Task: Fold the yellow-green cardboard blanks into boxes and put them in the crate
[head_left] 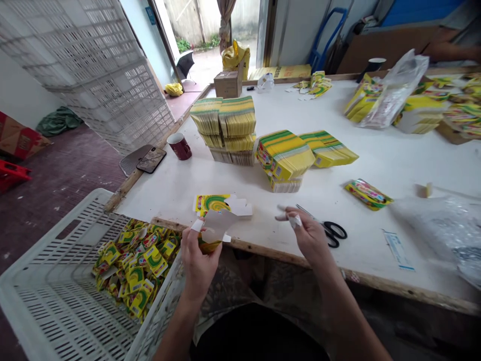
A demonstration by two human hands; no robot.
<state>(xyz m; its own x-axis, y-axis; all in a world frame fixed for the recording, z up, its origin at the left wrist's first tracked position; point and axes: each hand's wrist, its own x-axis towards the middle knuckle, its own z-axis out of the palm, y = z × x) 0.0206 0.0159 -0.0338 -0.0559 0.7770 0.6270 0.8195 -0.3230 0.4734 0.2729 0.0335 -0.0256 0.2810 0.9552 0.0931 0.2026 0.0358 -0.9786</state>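
Note:
My left hand [198,263] grips a small carton [220,223] at the table's front edge; its pale inner side and flaps show, and white tape wraps one finger. Just behind it a flat yellow-and-green printed carton [212,203] lies on the table with its white flaps spread out. My right hand [311,238] hovers over the tabletop, fingers stretched out and slightly blurred, with white tape on a digit and nothing visible held. Black-handled scissors [334,233] lie right beside it. Bundles of flat cartons [287,153] stand farther back.
A white plastic crate [48,286] at the left holds many small cartons [150,265]. Taller carton stacks [236,125], a mug [179,146] and a phone [151,159] are at the table's left. A filled packet [368,194] and clear plastic bag [443,230] lie right. Another person's arm [451,47] shows.

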